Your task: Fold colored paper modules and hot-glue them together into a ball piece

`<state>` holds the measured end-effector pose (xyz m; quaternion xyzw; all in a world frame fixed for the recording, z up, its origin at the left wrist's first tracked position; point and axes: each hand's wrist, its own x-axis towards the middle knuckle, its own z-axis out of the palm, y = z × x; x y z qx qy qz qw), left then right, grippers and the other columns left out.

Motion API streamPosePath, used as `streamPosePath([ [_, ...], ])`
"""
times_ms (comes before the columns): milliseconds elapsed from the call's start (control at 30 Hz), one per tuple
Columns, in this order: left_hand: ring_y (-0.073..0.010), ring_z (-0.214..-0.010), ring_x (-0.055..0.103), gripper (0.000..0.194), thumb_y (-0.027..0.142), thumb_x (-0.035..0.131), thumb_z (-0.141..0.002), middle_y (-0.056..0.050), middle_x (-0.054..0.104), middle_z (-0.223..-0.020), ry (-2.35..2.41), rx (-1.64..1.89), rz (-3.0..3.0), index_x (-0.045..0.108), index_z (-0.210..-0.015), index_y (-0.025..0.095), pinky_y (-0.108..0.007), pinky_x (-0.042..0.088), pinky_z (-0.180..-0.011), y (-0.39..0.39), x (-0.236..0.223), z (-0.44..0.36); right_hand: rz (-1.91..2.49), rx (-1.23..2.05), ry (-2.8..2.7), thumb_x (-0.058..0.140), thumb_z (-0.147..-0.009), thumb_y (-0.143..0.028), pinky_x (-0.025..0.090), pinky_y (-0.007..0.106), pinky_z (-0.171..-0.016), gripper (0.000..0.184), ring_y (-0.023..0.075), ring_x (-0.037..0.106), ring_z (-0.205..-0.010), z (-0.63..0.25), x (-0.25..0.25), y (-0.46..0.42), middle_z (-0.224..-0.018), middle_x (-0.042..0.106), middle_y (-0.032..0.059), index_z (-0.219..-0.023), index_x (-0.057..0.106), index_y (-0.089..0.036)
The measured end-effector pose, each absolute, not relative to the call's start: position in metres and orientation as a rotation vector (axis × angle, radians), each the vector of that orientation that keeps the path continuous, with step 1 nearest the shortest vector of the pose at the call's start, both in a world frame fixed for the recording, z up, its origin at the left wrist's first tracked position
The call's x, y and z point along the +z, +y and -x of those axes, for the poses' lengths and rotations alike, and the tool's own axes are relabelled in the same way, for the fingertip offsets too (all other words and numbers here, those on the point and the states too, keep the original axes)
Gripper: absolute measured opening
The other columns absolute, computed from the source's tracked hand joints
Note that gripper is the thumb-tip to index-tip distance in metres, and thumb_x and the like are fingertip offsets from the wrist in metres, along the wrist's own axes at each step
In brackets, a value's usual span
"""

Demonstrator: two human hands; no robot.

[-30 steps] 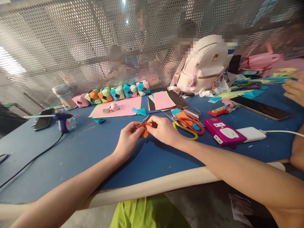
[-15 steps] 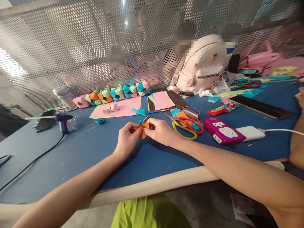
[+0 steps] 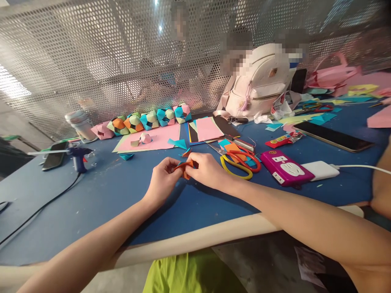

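Between my two hands is a small piece of folded orange paper (image 3: 185, 166), held above the blue table. My left hand (image 3: 163, 176) pinches its left side, and my right hand (image 3: 205, 169) pinches its right side. The fingers cover much of the paper. Just beyond my fingertips lies another small orange and blue folded piece (image 3: 186, 153). A blue folded paper (image 3: 178, 143) rests a little farther back. Scissors with red and yellow handles (image 3: 237, 167) lie to the right of my right hand, beside orange and blue paper squares (image 3: 234, 149).
A row of folded paper balls (image 3: 134, 123) stands behind pink sheets (image 3: 165, 137). At left are a glue gun (image 3: 80, 159), a phone (image 3: 55, 155) and a bottle (image 3: 81, 126). At right are a purple power strip (image 3: 285, 167), a phone (image 3: 332, 136) and a backpack (image 3: 259, 81). Another person's arm (image 3: 381, 179) shows at the right edge.
The orange paper has tilted between my fingers, so that less of its face shows. Pink paper has come into view at the right edge. Both hands keep their grip.
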<state>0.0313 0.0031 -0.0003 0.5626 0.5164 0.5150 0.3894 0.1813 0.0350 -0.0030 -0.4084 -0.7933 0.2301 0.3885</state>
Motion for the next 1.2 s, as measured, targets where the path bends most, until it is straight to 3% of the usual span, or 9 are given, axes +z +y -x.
streamPosePath([
  [200, -0.0123, -0.057, 0.054, 0.013, 0.02, 0.064, -0.061, 0.004, 0.058, -0.059, 1.409, 1.447, -1.292, 0.052, -0.065, 0.018, -0.025, 0.042, -0.058, 0.014, -0.007, -0.026, 0.992, 0.655, -2.03, 0.059, -0.08, -0.024, 0.031, 0.024, -0.058, 0.019, 0.0109, 0.045, -0.059, -0.18, -0.003, 0.032, -0.064, 0.055, -0.0021, -0.065, 0.048, -0.019],
  [400, -0.0096, -0.056, 0.049, 0.012, 0.019, 0.063, -0.059, 0.005, 0.055, -0.06, 1.429, 1.434, -1.272, 0.052, -0.065, 0.018, -0.022, 0.037, -0.055, 0.014, -0.007, -0.027, 0.978, 0.535, -2.015, 0.053, -0.082, -0.017, 0.028, 0.023, -0.055, 0.022, 0.0097, 0.039, -0.056, -0.179, -0.008, 0.037, -0.061, 0.05, -0.0029, -0.062, 0.044, -0.019],
  [667, -0.0111, -0.053, 0.053, 0.013, 0.017, 0.061, -0.058, 0.005, 0.055, -0.06, 1.358, 1.39, -1.191, 0.053, -0.069, 0.018, -0.024, 0.043, -0.054, 0.011, -0.004, -0.03, 0.915, 0.467, -2.018, 0.056, -0.082, -0.019, 0.034, 0.023, -0.059, 0.015, 0.0114, 0.048, -0.062, -0.179, -0.01, 0.036, -0.068, 0.056, 0.0001, -0.067, 0.051, -0.019],
  [833, -0.0107, -0.057, 0.052, 0.012, 0.015, 0.06, -0.058, 0.004, 0.057, -0.062, 1.4, 1.414, -1.221, 0.054, -0.067, 0.018, -0.023, 0.041, -0.057, 0.012, -0.007, -0.029, 0.952, 0.355, -2.046, 0.053, -0.081, -0.017, 0.032, 0.024, -0.058, 0.017, 0.0119, 0.046, -0.06, -0.175, -0.012, 0.034, -0.066, 0.056, 0.0003, -0.066, 0.047, -0.02],
  [1067, -0.0142, -0.065, 0.057, 0.013, 0.024, 0.066, -0.063, 0.0, 0.063, -0.07, 1.38, 1.3, -1.305, 0.061, -0.072, 0.017, -0.026, 0.043, -0.063, 0.007, -0.001, -0.029, 1.011, 0.345, -2.039, 0.054, -0.079, -0.016, 0.028, 0.024, -0.055, 0.023, 0.0109, 0.042, -0.055, -0.177, -0.011, 0.036, -0.061, 0.052, -0.0021, -0.061, 0.039, -0.021],
  [1200, -0.0129, -0.06, 0.054, 0.011, 0.025, 0.066, -0.063, 0.002, 0.06, -0.063, 1.401, 1.322, -1.347, 0.062, -0.069, 0.017, -0.025, 0.041, -0.06, 0.008, -0.001, -0.027, 0.982, 0.398, -2.047, 0.054, -0.078, -0.016, 0.029, 0.024, -0.057, 0.023, 0.0107, 0.042, -0.056, -0.179, -0.01, 0.035, -0.061, 0.052, -0.0023, -0.061, 0.04, -0.021],
])
